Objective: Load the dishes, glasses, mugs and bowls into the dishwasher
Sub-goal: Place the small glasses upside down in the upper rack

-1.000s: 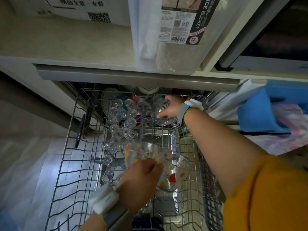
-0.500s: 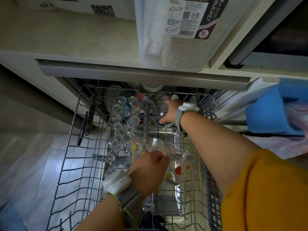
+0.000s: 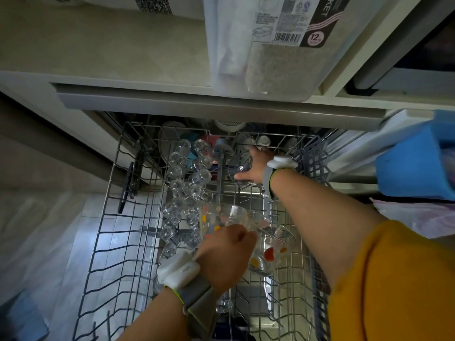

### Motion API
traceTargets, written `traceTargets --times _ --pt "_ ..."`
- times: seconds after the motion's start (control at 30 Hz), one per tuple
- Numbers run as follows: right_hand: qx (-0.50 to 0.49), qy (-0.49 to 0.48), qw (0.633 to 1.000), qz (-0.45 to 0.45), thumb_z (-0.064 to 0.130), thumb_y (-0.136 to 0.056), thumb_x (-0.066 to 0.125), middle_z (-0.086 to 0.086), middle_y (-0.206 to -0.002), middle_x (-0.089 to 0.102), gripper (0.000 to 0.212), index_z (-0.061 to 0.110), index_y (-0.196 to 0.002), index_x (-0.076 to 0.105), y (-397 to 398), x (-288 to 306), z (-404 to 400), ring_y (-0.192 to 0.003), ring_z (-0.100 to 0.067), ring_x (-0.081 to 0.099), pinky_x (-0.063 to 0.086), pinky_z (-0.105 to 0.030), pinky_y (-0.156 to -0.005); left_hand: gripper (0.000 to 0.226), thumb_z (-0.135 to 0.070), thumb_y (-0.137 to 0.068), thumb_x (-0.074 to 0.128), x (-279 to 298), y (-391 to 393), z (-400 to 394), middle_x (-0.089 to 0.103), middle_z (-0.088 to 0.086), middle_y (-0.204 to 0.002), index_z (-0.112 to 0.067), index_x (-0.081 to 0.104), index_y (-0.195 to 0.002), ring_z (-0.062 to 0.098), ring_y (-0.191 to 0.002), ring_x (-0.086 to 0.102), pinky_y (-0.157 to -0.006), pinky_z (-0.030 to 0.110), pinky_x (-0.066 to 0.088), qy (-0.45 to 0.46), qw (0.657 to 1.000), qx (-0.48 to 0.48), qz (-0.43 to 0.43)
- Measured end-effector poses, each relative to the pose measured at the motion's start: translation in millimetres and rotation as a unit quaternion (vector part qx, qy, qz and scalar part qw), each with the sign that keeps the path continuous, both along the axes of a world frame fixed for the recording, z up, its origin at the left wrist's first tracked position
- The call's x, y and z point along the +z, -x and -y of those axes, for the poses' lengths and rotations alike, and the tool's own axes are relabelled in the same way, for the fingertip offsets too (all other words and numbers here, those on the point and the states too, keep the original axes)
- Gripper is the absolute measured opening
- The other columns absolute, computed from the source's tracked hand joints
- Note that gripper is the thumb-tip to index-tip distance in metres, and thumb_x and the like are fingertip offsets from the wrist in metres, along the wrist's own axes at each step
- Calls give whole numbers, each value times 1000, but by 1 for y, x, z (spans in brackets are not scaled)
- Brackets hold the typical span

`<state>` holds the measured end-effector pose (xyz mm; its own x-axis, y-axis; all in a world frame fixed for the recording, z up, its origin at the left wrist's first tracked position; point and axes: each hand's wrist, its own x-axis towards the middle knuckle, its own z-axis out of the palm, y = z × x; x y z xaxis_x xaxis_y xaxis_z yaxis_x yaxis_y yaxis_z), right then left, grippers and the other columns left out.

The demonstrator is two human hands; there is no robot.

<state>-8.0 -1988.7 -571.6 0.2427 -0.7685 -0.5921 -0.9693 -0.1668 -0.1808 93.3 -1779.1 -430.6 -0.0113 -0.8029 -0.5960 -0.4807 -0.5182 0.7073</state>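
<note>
Two hands: both busy over the pulled-out dishwasher rack (image 3: 110, 242).
Left hand (image 3: 225, 254): fingers curled round two clear spotted glasses (image 3: 266, 252), held together above the rack's middle.
Right hand (image 3: 254, 167): reaches to the rack's far end, gripping a clear glass (image 3: 240, 177) there.
Small glasses (image 3: 187, 190): upturned, standing in two rows left of centre.

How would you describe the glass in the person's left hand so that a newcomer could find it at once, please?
Start at the pulled-out wire rack of the dishwasher. Near its middle, right of the double row of small clear glasses, the left hand grips a dotted glass. Unlike those plain ones, it is bigger and carries coloured spots; a second spotted glass sits just right of it.
</note>
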Motion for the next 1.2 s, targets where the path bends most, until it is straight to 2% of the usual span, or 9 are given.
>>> traceTargets --times 0.1,0.2,0.33,0.43,0.6,0.73,0.87,1.0,1.2 --pt "-55 -35 996 68 73 -71 65 -8 -157 27 114 20 -155 8 7 15 1 -139 -28 35 35 -37 -111 38 -36 -100 40 -2 1 0 42 -3 -61 -18 47 -67 14 -58 40 -65 28 39 2 1000 3 -2" --pt "-119 1 979 164 61 -83 62 -5 -151 39 87 16 -150 29 20 49 -12 -134 -27 43 37 -31 -105 39 -36 -100 41 0 2 3 45 -2 -63 -9 57 -77 15 -60 42 -67 29 40 -4 1000 18 -9" --pt "-228 43 930 286 39 -91 62 3 -116 64 37 16 -120 61 58 91 -64 -108 -15 60 45 -25 -89 37 -32 -100 43 3 10 9 46 -2 -64 -16 53 -68 15 -62 43 -70 32 39 -50 992 96 -69" --pt "-304 73 895 319 39 -94 57 9 -102 65 26 19 -109 64 76 112 -106 -96 -6 60 49 -24 -85 32 -22 -99 46 0 20 13 44 -3 -64 -18 48 -68 10 -57 40 -61 28 36 -93 960 221 -146" --pt "-344 -12 835 430 52 -81 65 19 -126 54 60 32 -133 45 78 130 -166 -110 7 50 45 -17 -87 27 -19 -97 47 5 32 15 41 1 -60 -13 48 -71 12 -47 37 -47 21 33 -148 868 397 -258" --pt "-204 -17 895 397 40 -69 84 15 -146 31 105 35 -149 16 72 117 -180 -129 0 34 34 -16 -99 26 -10 -96 48 20 38 16 49 6 -64 -7 53 -71 11 -41 43 -45 22 38 -182 825 467 -262" --pt "-123 24 928 352 34 -59 91 2 -152 20 130 30 -153 2 71 102 -179 -134 -9 30 34 -27 -105 28 -8 -96 47 25 40 14 46 6 -65 -6 52 -69 12 -48 35 -50 23 32 -182 825 466 -263" --pt "-86 6 936 340 32 -59 91 3 -155 15 135 34 -152 -7 79 93 -175 -131 -5 23 34 -32 -104 33 -14 -100 46 26 36 14 46 5 -64 -7 51 -68 9 -44 31 -51 21 29 -187 815 466 -289" --pt "-166 -64 887 427 28 -68 85 18 -149 26 110 55 -146 13 83 86 -172 -137 -12 33 44 -45 -105 28 -19 -98 52 15 22 9 53 4 -65 -8 57 -72 7 -42 32 -43 18 34 -204 805 451 -326"
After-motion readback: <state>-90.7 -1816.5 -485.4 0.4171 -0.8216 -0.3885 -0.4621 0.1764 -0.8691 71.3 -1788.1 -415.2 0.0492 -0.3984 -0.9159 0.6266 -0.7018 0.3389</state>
